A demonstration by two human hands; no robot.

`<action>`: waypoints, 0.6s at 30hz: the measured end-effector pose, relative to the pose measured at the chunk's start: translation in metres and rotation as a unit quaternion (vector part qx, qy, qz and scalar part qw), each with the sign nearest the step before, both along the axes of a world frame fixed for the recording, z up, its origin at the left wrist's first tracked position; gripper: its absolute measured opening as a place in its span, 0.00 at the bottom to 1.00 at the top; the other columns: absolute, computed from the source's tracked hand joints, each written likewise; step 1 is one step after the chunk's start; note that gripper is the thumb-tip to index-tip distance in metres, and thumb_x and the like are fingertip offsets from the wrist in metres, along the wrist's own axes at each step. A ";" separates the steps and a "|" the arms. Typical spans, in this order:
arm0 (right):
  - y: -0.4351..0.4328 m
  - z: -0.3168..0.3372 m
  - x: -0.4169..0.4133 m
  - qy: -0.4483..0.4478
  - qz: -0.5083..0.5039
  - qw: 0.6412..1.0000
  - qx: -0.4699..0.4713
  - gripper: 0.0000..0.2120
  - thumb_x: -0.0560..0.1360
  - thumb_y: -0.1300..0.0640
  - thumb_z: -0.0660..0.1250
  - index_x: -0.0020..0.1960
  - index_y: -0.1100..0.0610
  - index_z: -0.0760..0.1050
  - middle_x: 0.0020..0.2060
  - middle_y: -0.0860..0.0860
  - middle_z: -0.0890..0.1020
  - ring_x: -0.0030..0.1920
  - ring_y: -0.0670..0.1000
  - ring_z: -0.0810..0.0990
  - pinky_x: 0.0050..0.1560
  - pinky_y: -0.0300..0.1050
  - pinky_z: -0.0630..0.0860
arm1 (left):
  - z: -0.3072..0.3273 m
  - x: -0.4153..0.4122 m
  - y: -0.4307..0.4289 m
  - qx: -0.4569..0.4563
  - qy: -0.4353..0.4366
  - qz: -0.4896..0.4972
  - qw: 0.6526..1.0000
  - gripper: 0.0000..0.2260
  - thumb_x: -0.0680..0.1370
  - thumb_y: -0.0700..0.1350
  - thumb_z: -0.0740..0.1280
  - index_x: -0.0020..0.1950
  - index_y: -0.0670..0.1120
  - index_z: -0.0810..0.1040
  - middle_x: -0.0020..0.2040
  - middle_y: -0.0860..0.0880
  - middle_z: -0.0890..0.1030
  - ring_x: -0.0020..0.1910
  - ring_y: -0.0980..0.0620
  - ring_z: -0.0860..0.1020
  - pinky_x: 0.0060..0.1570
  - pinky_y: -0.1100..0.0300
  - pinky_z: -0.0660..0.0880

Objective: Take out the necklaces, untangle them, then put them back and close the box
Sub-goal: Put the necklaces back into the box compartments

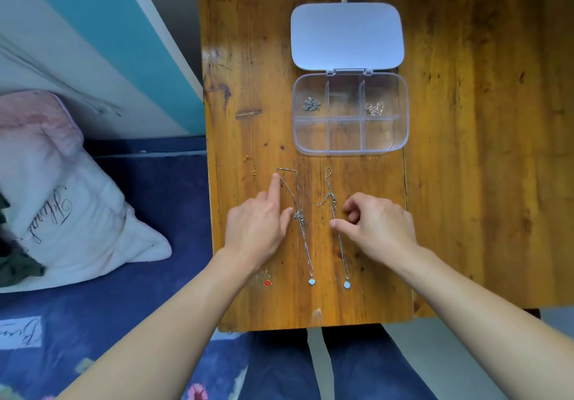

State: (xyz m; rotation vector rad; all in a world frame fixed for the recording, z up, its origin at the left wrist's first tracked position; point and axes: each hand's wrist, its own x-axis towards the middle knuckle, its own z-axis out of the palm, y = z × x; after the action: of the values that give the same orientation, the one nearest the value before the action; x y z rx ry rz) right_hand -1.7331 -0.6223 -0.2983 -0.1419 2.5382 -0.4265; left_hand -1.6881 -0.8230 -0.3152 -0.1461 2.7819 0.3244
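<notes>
- Box, clear plastic, six compartments: it sits at the far middle of the wooden table with its lid thrown flat back, I judge so both hands stay free
- Silver clump, far-left compartment: still bunched and not yet taken out
- Second clump, far-right compartment: also bunched and waiting
- Gold necklace, red heart pendant: laid lengthwise at the left and partly hidden under the left wrist
- Middle necklace, silver with a pale pendant: stretched toward me, apart from its neighbours, which I read as keeping sorted chains from re-knotting
- Right necklace, silver with a pale blue pendant: laid parallel, just beside the middle one
- Left hand: forefinger straight, tip pressing the middle necklace's far loop, thumb near its clasp, apparently pinning the chain straight
- Right hand: fingers curled, one tip touching the right necklace; I cannot tell whether it pinches or only nudges
- Pillow: on the bed at the left
</notes>
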 end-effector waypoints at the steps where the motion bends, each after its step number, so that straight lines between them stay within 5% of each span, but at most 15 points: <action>1: -0.001 -0.003 0.005 0.011 0.005 1.000 0.002 0.13 0.71 0.39 0.71 0.46 0.47 0.77 0.39 0.43 0.82 0.42 0.51 0.79 0.40 0.43 0.68 | -0.001 0.001 0.001 -0.006 0.002 0.004 1.000 0.31 0.81 0.60 0.54 0.78 0.46 0.52 0.44 0.49 0.81 0.36 0.50 0.79 0.30 0.59 0.69; 5: -0.007 -0.009 0.012 0.020 0.012 1.000 0.003 0.08 0.76 0.47 0.67 0.43 0.50 0.78 0.38 0.47 0.83 0.41 0.55 0.81 0.37 0.44 0.67 | -0.003 0.000 0.004 -0.005 0.006 0.015 1.000 0.31 0.81 0.60 0.55 0.78 0.45 0.54 0.39 0.51 0.78 0.32 0.52 0.73 0.32 0.59 0.70; 8: -0.008 -0.012 0.012 0.005 0.021 1.000 0.013 0.08 0.78 0.50 0.63 0.44 0.52 0.77 0.38 0.49 0.82 0.40 0.56 0.80 0.38 0.46 0.72 | -0.001 -0.002 0.008 0.013 0.009 0.023 1.000 0.31 0.80 0.62 0.57 0.76 0.46 0.57 0.44 0.48 0.82 0.38 0.48 0.81 0.35 0.56 0.74; 12: -0.005 -0.013 0.009 0.010 0.003 1.000 0.009 0.07 0.77 0.52 0.63 0.41 0.52 0.75 0.35 0.49 0.81 0.37 0.54 0.78 0.34 0.44 0.68 | 0.001 -0.002 0.013 0.039 -0.010 0.032 0.999 0.25 0.76 0.62 0.64 0.64 0.46 0.65 0.46 0.48 0.83 0.42 0.43 0.82 0.36 0.55 0.72; 18: -0.003 0.011 -0.006 -0.012 -0.170 0.965 -0.199 0.09 0.70 0.61 0.71 0.32 0.53 0.76 0.28 0.49 0.82 0.30 0.46 0.76 0.34 0.41 0.69 | -0.006 -0.002 0.020 0.073 -0.031 0.071 0.994 0.11 0.79 0.52 0.66 0.52 0.44 0.74 0.42 0.46 0.83 0.43 0.41 0.81 0.40 0.53 0.74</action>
State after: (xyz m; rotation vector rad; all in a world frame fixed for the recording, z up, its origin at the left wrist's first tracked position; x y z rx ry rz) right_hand -1.7391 -0.6248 -0.2876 0.1536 2.4246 -1.0641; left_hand -1.6903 -0.8029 -0.3214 -0.3144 2.6810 0.5490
